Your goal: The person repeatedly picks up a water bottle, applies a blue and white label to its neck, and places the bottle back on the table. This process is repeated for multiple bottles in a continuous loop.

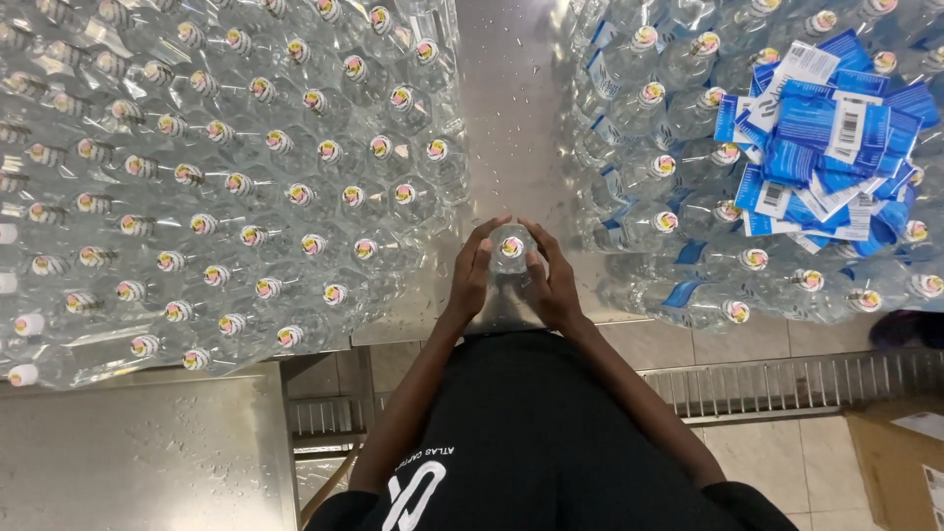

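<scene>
While both hands are gripping it, the clear bottle (511,258) is standing on the steel table (511,108); the left hand (472,275) and right hand (551,285) are closing fingers round its sides, and holding it upright between the bottle crowds would seem wise.

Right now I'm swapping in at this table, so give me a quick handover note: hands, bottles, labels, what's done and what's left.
Left hand and right hand: both in a grip on one clear bottle standing on the steel table.
Unlabelled bottles: massed at left.
Labelled bottles: at right, with a heap of blue labels on top.
Done: right group labelled.
Left: the held bottle shows no label; left group bare.
</scene>
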